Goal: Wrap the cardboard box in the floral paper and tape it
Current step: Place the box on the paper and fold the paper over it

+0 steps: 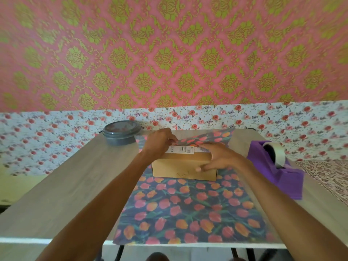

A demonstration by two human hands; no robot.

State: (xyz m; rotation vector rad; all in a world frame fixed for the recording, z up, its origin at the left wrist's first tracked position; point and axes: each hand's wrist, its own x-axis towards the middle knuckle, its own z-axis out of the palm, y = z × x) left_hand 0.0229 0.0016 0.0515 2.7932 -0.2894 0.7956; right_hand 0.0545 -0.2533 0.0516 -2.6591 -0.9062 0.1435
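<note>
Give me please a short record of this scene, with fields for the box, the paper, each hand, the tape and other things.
box: cardboard box on the paper, mid-table; white label on top
paper: floral paper flat under the box, far edge pulled up over the box top
left hand: left hand pinches the far paper edge at the box top
right hand: right hand presses on the box, fingers spread
tape: purple dispenser right of the box, untouched
other: grey lidded tub at far left
progress: box's near side bare

The cardboard box (180,166) sits on the floral paper (188,210). The left hand (160,142) pinches the paper's far edge over the box top, and the right hand (216,159) presses flat on the box.
</note>
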